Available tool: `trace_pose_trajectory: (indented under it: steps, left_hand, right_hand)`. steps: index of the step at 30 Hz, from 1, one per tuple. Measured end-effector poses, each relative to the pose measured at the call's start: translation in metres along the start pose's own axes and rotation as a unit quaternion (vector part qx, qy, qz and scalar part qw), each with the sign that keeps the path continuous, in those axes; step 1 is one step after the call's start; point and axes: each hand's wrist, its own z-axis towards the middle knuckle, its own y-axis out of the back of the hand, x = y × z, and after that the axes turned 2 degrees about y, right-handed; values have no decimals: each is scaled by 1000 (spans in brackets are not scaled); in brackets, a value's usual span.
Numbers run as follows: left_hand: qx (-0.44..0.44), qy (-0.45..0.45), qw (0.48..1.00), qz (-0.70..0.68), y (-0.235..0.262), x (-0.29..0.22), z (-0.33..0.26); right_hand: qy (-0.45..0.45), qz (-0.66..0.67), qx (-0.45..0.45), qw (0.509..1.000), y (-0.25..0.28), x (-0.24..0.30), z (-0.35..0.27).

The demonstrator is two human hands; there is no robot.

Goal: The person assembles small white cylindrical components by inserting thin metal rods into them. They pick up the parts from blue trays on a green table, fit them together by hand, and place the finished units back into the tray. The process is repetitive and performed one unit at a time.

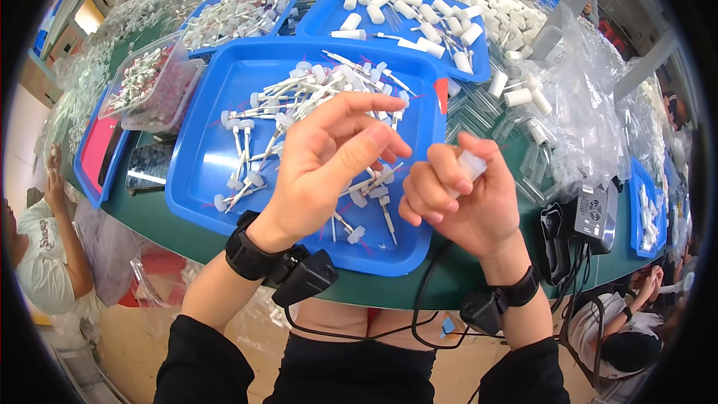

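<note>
green table [153,221]; large blue tray [196,172], dark phone [149,167], clear tubes [467,108], grey vented box [596,215]

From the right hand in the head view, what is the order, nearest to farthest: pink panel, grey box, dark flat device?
1. Grey box, right of the right hand.
2. Dark flat device, left side.
3. Pink panel, farther left.
</note>
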Motion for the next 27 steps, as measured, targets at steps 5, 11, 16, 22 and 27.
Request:
trace_pose_trajectory:
  steps: [5,11,16,22,27]
  left_hand:
    - [-152,-51,985,-56,18,-15,7]
    - [-228,-107,968,19,45,-47,-20]
    - [-233,-33,961,145,65,-58,-58]
    - [-258,12,941,218,50,-61,-111]
    - [-312,54,928,195,41,-60,-175]
  right_hand:
    - [54,5,-46,997,-9,16,-1]
    - [156,-370,-209,892,1,21,-5]
    - [181,-631,-152,739,-10,-6,1]
    - [90,-584,-160,791,-16,-5,-5]
    - [106,-500,-138,848,-24,-1,-3]
